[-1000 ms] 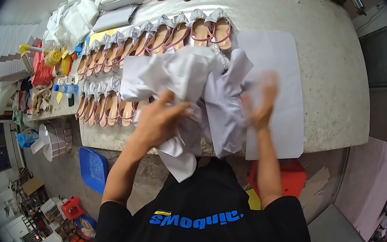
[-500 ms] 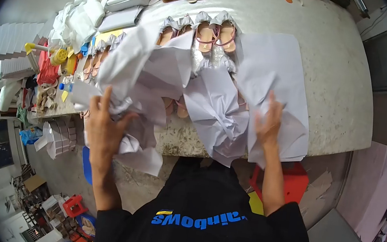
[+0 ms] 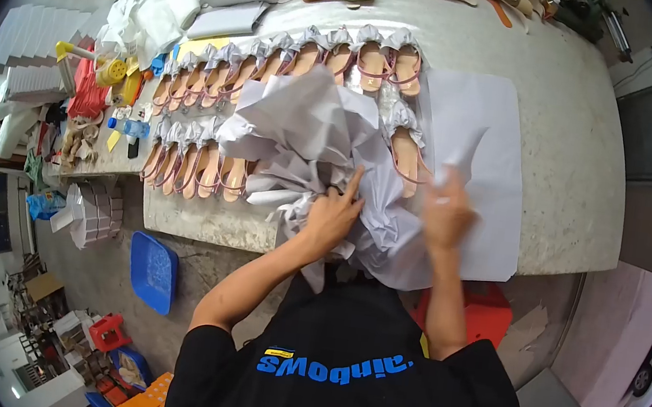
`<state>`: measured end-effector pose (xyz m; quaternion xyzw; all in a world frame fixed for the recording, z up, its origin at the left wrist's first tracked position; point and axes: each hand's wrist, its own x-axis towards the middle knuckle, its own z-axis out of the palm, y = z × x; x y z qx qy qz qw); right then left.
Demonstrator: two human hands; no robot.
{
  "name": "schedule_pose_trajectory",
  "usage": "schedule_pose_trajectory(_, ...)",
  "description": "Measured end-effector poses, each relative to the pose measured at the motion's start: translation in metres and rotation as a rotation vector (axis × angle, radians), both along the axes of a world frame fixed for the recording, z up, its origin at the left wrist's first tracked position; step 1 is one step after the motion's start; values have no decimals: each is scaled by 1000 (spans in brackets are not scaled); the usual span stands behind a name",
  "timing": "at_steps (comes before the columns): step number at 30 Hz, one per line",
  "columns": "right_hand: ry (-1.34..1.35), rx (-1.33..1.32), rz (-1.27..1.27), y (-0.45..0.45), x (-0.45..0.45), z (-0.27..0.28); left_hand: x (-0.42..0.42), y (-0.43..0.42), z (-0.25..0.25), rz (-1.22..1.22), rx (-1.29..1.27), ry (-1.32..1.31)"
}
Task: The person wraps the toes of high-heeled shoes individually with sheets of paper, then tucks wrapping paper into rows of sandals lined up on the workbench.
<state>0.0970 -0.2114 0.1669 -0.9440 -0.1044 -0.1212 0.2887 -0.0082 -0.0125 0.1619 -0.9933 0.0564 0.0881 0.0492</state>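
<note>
Paper (image 3: 304,119) crumpled, mid-frame; left hand (image 3: 332,216) part-open against it, right hand (image 3: 449,217) blurred; both grips unclear. Light touch spares sandal (image 3: 407,161).

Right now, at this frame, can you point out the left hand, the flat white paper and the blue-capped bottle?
Left hand (image 3: 330,219): head view, back of the hand.
Flat white paper (image 3: 503,152): head view, bare upper surface.
Blue-capped bottle (image 3: 134,129): head view, body.
</note>
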Motion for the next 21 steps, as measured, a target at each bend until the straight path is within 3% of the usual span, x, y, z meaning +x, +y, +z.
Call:
schedule_pose_trajectory(2,286,-128,-227,-47,29,20,-3,-8,-20,-18,48,53)
schedule_pose_trajectory(5,230,-215,-175,-86,74,-31,-11,10,4,83,-130,-111)
schedule_pose_trajectory(7,213,-437,-44,-85,91,-69,-21,42,50,223,-268,-185)
schedule_pose_trajectory(9,214,-437,-37,-81,99,-91,-24,83,114,529,-321,-99)
schedule_pose_trajectory(12,194,-480,-37,-80,98,-113,-32,180,139,662,-474,-187)
schedule_pose_trajectory(14,169,-408,-27,-86,107,-125,-24,224,148,643,-228,-57)
schedule_pose_trajectory(17,128,-220,12,-92,109,-148,-12,278,118,604,-23,-130)
schedule_pose_trajectory(19,-33,50,55,-89,100,-159,-4,294,85,618,-124,-60)
schedule_pose_trajectory(21,-53,43,45,-86,93,-158,-7,316,23,505,-151,14)
